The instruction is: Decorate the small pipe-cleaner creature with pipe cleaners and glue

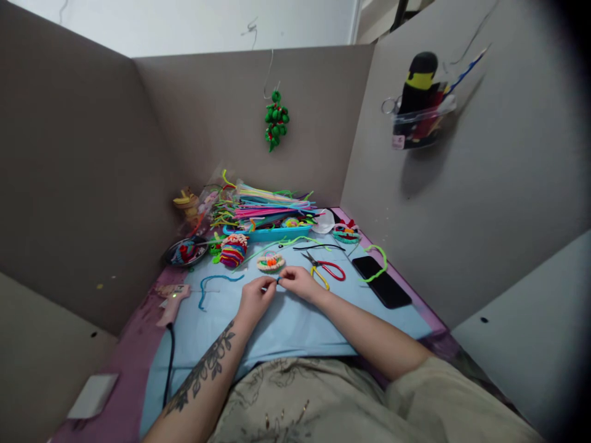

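Note:
My left hand (257, 299) and my right hand (300, 282) meet over the blue cloth, fingertips pinched together. Between them shows a tiny bit of blue pipe cleaner (277, 280); the fingers hide most of it. Just beyond the hands lies a small round cream piece with an orange middle (271, 263). A pair of pliers (323, 269) with one red and one yellow handle rests beside my right hand. To the left of my left hand, a bent blue pipe cleaner (217, 278) lies on the cloth.
A turquoise tray (272, 234) piled with colourful pipe cleaners stands at the back. A pink glue gun (174, 302) with a black cord lies left. On the right are a black phone (383, 283) and a green pipe cleaner (384, 258). Grey panels (258, 135) enclose the table.

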### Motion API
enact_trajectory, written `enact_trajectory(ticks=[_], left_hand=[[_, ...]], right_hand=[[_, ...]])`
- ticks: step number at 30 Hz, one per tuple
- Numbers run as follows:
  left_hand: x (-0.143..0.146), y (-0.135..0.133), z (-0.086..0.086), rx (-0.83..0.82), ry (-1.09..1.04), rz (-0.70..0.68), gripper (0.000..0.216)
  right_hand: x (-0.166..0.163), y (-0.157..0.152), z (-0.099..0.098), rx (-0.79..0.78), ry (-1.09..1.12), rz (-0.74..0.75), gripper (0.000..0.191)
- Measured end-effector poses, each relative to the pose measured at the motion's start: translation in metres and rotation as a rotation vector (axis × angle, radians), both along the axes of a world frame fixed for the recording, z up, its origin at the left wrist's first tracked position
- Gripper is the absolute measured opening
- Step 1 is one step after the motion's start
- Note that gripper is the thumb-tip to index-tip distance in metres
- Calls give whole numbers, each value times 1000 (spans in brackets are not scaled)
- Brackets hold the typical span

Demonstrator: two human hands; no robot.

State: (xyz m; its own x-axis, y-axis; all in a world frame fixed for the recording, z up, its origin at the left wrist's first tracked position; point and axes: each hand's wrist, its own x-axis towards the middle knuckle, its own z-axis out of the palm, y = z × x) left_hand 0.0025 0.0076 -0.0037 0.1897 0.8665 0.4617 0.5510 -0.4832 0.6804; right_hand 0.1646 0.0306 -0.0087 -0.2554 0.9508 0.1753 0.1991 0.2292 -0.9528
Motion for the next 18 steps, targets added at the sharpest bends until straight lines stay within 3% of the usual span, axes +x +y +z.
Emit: enact_trajectory(ticks=[7, 14, 18], left_hand=[[1, 4, 3, -155, -163, -8, 16], [0, 3, 0, -110, -147, -19, 17], [-1, 3, -2, -95, -143, -32, 17]], right_hand=[[-2, -2, 3, -30, 103, 27, 15], [3, 0, 9, -574, 527, 108, 15], [7, 1, 10, -716, 598, 141, 13]])
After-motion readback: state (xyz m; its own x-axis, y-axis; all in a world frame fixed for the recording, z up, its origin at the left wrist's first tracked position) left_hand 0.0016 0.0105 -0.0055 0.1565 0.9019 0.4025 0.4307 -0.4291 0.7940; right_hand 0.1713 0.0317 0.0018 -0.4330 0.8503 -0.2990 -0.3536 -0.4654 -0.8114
